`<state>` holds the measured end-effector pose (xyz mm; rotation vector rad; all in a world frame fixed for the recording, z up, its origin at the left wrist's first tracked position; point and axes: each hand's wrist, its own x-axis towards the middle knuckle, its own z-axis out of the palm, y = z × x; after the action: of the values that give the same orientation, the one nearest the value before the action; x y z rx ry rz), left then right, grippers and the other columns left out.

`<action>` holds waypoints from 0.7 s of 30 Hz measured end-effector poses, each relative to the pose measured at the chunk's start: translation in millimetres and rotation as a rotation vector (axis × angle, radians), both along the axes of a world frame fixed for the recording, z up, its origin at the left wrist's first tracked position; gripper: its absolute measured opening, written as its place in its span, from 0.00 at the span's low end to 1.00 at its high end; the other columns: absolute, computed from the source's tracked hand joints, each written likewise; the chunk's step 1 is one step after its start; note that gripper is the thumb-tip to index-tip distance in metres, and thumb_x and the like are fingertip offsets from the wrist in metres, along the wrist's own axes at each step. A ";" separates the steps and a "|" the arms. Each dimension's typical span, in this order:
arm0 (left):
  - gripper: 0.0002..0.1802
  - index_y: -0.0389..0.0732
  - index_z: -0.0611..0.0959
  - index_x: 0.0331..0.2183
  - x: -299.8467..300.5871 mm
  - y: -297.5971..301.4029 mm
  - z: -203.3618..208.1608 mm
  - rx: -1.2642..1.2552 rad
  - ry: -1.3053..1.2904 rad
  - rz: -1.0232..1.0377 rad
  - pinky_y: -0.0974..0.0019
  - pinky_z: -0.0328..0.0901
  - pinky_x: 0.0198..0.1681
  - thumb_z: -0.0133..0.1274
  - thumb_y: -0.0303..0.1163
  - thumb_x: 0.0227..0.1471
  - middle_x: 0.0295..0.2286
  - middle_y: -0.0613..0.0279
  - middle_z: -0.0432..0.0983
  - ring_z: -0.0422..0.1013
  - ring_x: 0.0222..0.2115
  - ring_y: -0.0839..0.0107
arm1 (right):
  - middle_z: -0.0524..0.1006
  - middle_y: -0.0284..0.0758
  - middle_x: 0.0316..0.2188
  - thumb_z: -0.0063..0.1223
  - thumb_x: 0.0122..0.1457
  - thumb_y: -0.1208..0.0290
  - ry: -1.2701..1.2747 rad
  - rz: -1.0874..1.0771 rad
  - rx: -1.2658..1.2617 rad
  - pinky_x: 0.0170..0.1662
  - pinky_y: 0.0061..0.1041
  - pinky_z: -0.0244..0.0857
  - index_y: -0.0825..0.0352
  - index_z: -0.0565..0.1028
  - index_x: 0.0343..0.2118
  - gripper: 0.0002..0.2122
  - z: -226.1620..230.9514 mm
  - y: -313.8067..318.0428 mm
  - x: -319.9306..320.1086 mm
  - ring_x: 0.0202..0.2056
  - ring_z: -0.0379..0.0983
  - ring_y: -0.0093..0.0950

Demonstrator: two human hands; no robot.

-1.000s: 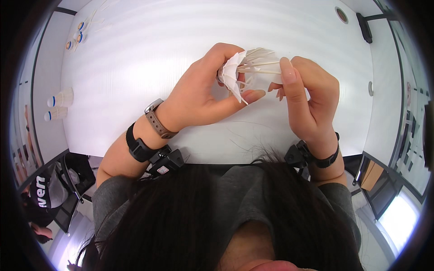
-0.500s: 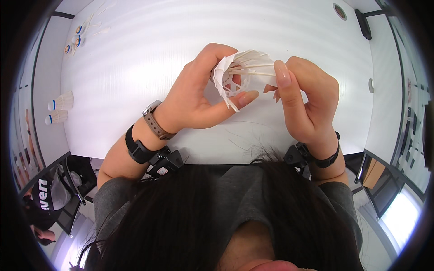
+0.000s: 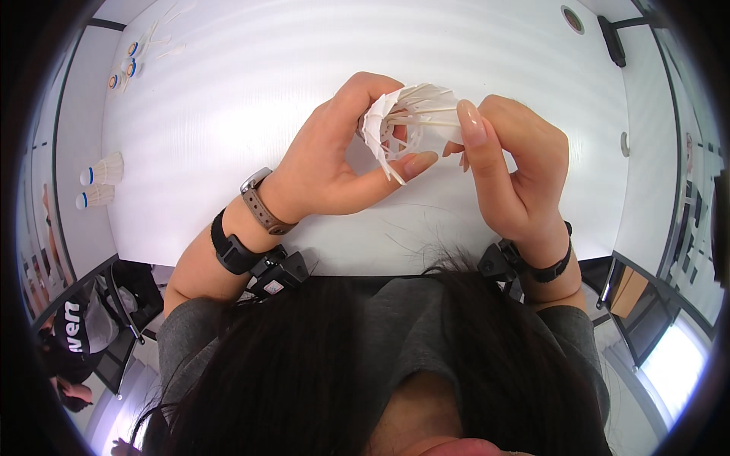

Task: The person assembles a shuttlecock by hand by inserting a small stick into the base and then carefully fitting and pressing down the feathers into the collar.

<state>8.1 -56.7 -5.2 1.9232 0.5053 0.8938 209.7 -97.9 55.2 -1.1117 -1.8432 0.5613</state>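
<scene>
A white feather shuttlecock [image 3: 414, 102] is held above the table, its open end tilted toward me and its feathers uneven around the rim. My left hand [image 3: 334, 156] curls round its left side, with the thumb below and the fingers behind. Between thumb and finger, my right hand [image 3: 517, 163] pinches a feather [image 3: 437, 120] on the right side, near its outer tip. Inside the skirt, pale quills and a white perforated ring show in part. The hand hides the far end, so I cannot tell whether a cork is there.
Two shuttlecocks [image 3: 103, 170] with blue bands lie at the table's left edge. Several blue-rimmed shuttlecock bases [image 3: 134, 68] and loose feathers [image 3: 171, 52] are at the far left. A round grommet [image 3: 572, 20] sits at the far right. Another person [image 3: 72, 342] is at lower left.
The left-hand side of the shuttlecock has turned and shifted slightly rightward, and its inner ring shows less. My right hand still pinches the feather, having moved very slightly left.
</scene>
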 end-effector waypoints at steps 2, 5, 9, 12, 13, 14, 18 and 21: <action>0.30 0.36 0.64 0.49 0.1 0.2 -0.2 0.009 0.006 0.006 0.71 0.65 0.38 0.61 0.31 0.49 0.37 0.62 0.70 0.67 0.36 0.78 | 0.68 0.34 0.13 0.52 0.55 0.82 -0.007 -0.008 -0.011 0.19 0.23 0.54 0.71 0.74 0.22 0.05 -0.5 0.0 0.1 0.15 0.61 0.26; 0.27 0.39 0.72 0.45 5.5 -3.9 -0.7 -0.101 -0.084 0.106 0.70 0.67 0.37 0.64 0.36 0.45 0.32 0.62 0.75 0.72 0.32 0.74 | 0.69 0.34 0.14 0.51 0.56 0.81 -0.020 -0.007 -0.023 0.20 0.23 0.55 0.72 0.75 0.23 0.06 -0.4 0.0 0.3 0.15 0.62 0.26; 0.26 0.39 0.72 0.44 6.6 -3.3 -4.2 -0.079 -0.099 0.120 0.72 0.66 0.33 0.64 0.37 0.45 0.30 0.64 0.74 0.70 0.29 0.76 | 0.71 0.35 0.15 0.50 0.57 0.80 -0.018 -0.021 -0.029 0.21 0.23 0.57 0.71 0.75 0.22 0.07 -1.2 -0.1 -1.5 0.16 0.64 0.27; 0.26 0.39 0.73 0.44 3.9 -2.7 -2.5 -0.116 -0.044 0.125 0.74 0.63 0.29 0.64 0.37 0.45 0.29 0.66 0.73 0.68 0.27 0.79 | 0.72 0.35 0.16 0.49 0.59 0.79 -0.045 -0.047 -0.048 0.21 0.23 0.58 0.70 0.74 0.22 0.09 -3.1 -0.5 -1.9 0.16 0.66 0.28; 0.27 0.37 0.70 0.46 1.2 -1.9 -1.5 -0.121 0.005 0.085 0.73 0.64 0.33 0.62 0.33 0.47 0.32 0.66 0.72 0.67 0.30 0.79 | 0.73 0.35 0.16 0.49 0.59 0.79 -0.039 -0.063 -0.056 0.21 0.23 0.58 0.70 0.74 0.21 0.09 -3.7 -0.3 -2.7 0.17 0.66 0.28; 0.28 0.36 0.67 0.49 -0.2 -1.4 -1.0 -0.126 0.055 0.045 0.72 0.64 0.38 0.61 0.29 0.49 0.35 0.65 0.70 0.66 0.34 0.79 | 0.73 0.35 0.17 0.48 0.60 0.78 -0.033 -0.079 -0.064 0.21 0.23 0.58 0.70 0.74 0.21 0.10 -4.2 -0.2 -3.2 0.17 0.66 0.28; 0.27 0.36 0.68 0.48 1.0 -0.8 -4.2 -0.103 0.003 0.053 0.73 0.64 0.36 0.61 0.30 0.49 0.33 0.66 0.70 0.66 0.33 0.79 | 0.72 0.35 0.17 0.47 0.61 0.77 -0.035 -0.092 -0.112 0.21 0.23 0.58 0.70 0.73 0.21 0.11 -5.7 0.6 -3.0 0.17 0.66 0.29; 0.28 0.38 0.71 0.45 3.7 -0.3 -6.2 -0.065 0.010 0.136 0.72 0.65 0.28 0.62 0.38 0.43 0.30 0.62 0.76 0.72 0.26 0.75 | 0.71 0.35 0.16 0.46 0.62 0.77 -0.037 -0.084 -0.158 0.21 0.25 0.57 0.70 0.73 0.21 0.11 -4.7 0.8 -2.9 0.17 0.65 0.30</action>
<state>11.8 -56.9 -11.4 1.8525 0.6697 0.9431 206.8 -97.1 50.5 -1.3058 -1.7990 0.6498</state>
